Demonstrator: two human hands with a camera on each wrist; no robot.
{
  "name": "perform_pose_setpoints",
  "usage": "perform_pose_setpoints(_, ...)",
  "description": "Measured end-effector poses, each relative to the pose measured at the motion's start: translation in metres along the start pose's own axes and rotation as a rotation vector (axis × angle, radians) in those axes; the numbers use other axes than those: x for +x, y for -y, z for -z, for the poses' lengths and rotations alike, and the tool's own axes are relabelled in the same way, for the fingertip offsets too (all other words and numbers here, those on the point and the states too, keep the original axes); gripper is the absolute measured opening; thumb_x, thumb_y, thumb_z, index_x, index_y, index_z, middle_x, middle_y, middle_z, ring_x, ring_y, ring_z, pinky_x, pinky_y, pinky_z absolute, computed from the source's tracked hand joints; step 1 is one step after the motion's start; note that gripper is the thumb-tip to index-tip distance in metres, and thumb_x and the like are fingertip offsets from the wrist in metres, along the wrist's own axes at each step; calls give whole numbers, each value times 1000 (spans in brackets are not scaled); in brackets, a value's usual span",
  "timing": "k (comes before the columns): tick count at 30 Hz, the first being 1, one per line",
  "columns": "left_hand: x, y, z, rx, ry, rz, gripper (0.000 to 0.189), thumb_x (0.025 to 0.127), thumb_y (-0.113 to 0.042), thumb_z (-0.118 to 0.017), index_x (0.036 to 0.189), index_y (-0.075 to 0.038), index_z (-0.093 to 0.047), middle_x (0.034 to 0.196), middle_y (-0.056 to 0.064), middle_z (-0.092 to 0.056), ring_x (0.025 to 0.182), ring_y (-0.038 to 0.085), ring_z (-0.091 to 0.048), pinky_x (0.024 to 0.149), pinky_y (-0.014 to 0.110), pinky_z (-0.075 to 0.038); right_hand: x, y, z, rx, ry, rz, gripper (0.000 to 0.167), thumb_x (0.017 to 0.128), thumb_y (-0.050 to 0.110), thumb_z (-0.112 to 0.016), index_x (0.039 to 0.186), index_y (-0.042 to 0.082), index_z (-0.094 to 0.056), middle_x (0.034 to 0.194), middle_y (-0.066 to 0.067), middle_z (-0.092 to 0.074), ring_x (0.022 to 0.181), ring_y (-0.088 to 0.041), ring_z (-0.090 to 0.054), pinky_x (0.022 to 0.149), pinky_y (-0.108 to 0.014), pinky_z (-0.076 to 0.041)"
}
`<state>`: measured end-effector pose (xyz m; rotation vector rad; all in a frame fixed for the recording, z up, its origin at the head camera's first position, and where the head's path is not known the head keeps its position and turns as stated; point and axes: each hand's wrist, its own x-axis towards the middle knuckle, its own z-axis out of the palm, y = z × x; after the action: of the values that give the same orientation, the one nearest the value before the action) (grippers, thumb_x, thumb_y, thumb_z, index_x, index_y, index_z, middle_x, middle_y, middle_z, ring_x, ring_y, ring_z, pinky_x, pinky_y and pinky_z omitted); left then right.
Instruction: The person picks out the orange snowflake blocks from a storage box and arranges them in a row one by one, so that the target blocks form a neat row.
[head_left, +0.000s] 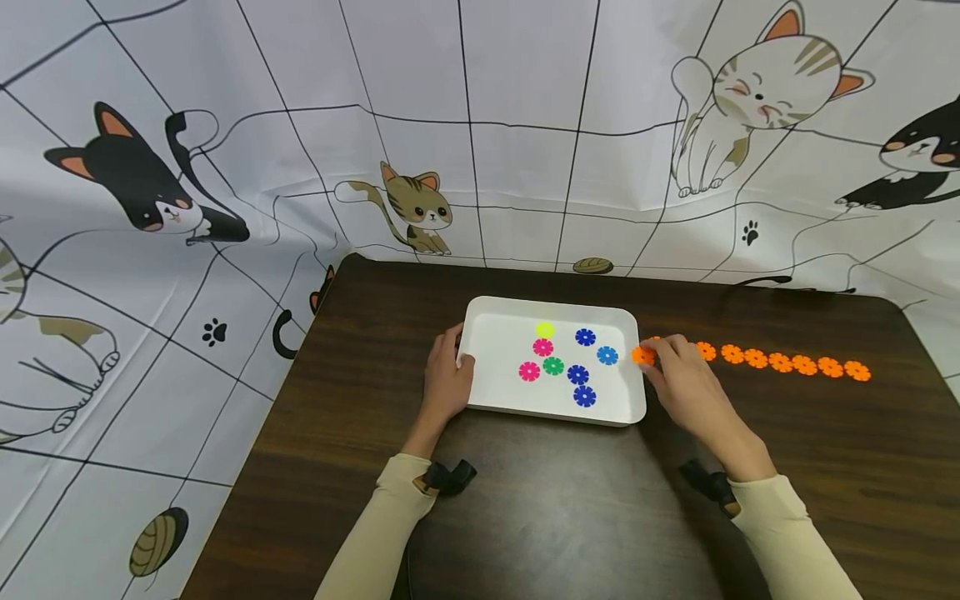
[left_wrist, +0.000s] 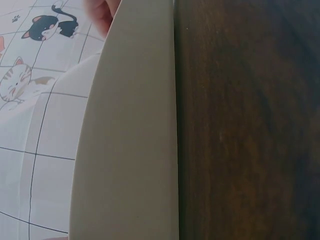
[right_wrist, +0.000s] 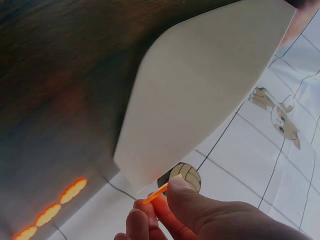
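A white rectangular tray (head_left: 491,325) lies on the table, with several notched plastic discs in it: pink (head_left: 528,372), dark blue (head_left: 585,396), light blue (head_left: 607,356), green (head_left: 552,366) and yellow (head_left: 545,331). My left hand (head_left: 447,379) grips the tray's left side, thumb at the rim. Beside the right rim, my right hand (head_left: 690,392) pinches an orange disc (right_wrist: 159,193) between thumb and fingers. More orange discs (head_left: 780,362) form a row on the table to the right; the hand hides part of that row. In the left wrist view, the tray wall (left_wrist: 130,130) fills the middle.
The dark wooden table (head_left: 525,500) ends at the back against a white cat-print cloth (head_left: 525,167), which also hangs along the left side. A black strap (head_left: 448,477) sits on the left wrist, another (head_left: 708,485) on the right.
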<state>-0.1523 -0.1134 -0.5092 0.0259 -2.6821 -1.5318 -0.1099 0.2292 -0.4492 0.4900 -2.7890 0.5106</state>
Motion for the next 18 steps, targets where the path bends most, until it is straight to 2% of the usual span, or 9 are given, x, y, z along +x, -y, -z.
perform_pose_setpoints(8,0,1,0,6,-4,13,54,99,-9,-45,153,-11,-44,140,18,-53,117,36,-55,94,52,-46,-7,-19,5,-7,6,-28,33,93,5,-70,121,-9,-63,108,-27,-60,86,-36,-55,72,-48,-45)
perform_pose_setpoints(18,-1,-2,1,11,-6,1,54,99,-9,-45,153,-10,-44,142,20,-52,120,37,-55,96,54,-46,-21,-57,13,-29,32,-71,34,93,2,-68,122,-14,-61,106,-31,-57,81,-37,-52,66,-44,-42)
